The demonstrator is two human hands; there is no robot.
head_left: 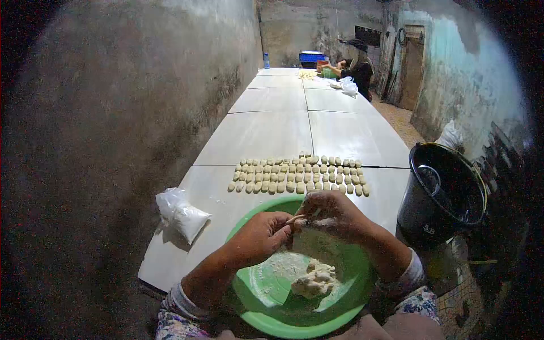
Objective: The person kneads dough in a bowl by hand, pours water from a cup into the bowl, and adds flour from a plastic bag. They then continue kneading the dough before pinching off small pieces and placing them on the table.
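Note:
Both hands meet above a green basin (265, 320). My left hand (260, 235) is closed, thumb and fingers pinching a small piece of dough (296, 219). My right hand (334, 212) has its fingers bent around the other side of that piece, with white flour on them. Inside the basin lie a larger lump of dough (313, 280) and loose flour (283, 263). Beyond the rim, small oval dough pieces (290, 177) sit in several rows on the white table (255, 129).
A plastic bag of white powder (186, 218) lies on the left. At the right stands a black bucket (416, 192). Far back, another person (358, 71) works beside a white bag (348, 86) and a blue crate (311, 57). A wall runs along the left.

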